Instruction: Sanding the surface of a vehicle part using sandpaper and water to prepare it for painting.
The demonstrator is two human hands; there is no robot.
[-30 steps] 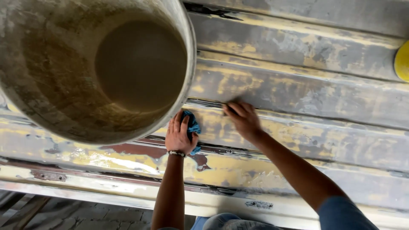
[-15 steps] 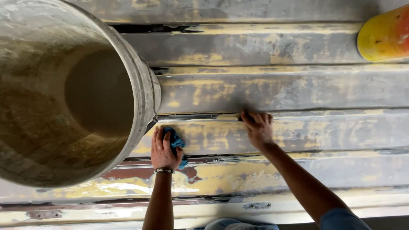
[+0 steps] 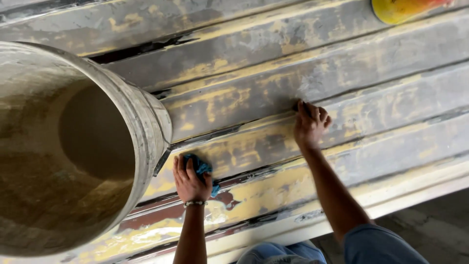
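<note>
Head view: left hand [image 3: 189, 182] on cloth [image 3: 201, 168]

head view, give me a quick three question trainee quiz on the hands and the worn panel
1. True or false: the left hand presses a crumpled blue cloth against the worn grey and yellow ribbed metal panel.
2. What does the right hand touch? A) the large round grey bucket B) a ridge of the panel C) the yellow rounded object
3. Fill in: a beaded ___ sits on the left wrist.

Key: 1 true; 2 B; 3 bracelet
</note>
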